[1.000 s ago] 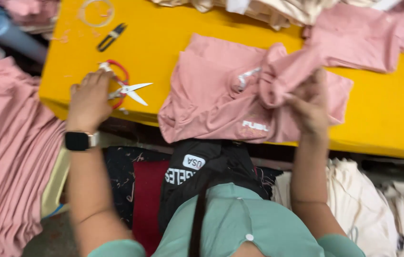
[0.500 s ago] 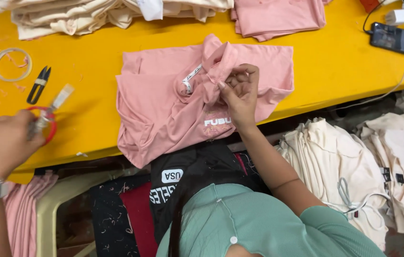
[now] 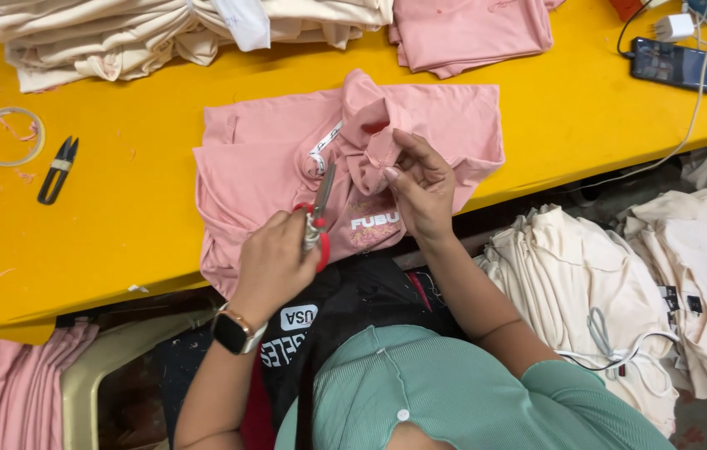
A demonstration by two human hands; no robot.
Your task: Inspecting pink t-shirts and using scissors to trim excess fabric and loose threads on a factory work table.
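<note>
Pink garment (image 3: 270, 167) flat on yellow table (image 3: 120, 217). We note right hand (image 3: 420, 187) pinching bunched neck fabric, left hand (image 3: 274, 262) clenched on red-handled scissors (image 3: 318, 218), blades near neck tape. Trimming step; we judge next cut needs fabric taut.

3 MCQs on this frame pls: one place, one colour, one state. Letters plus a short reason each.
1. Where do the black thread snips lie?
A. on the pink garment
B. on the yellow table, beside the tape ring
C. on the phone

2. What colour are the scissor handles?
A. red
B. blue
C. green

3. What is the right hand doing?
A. resting flat on the table
B. pinching a raised fold of the pink garment
C. holding the phone

Key:
1 B, the snips lie on the table by the ring.
2 A, red shows in the left hand.
3 B, the right hand pinches the garment.
</note>
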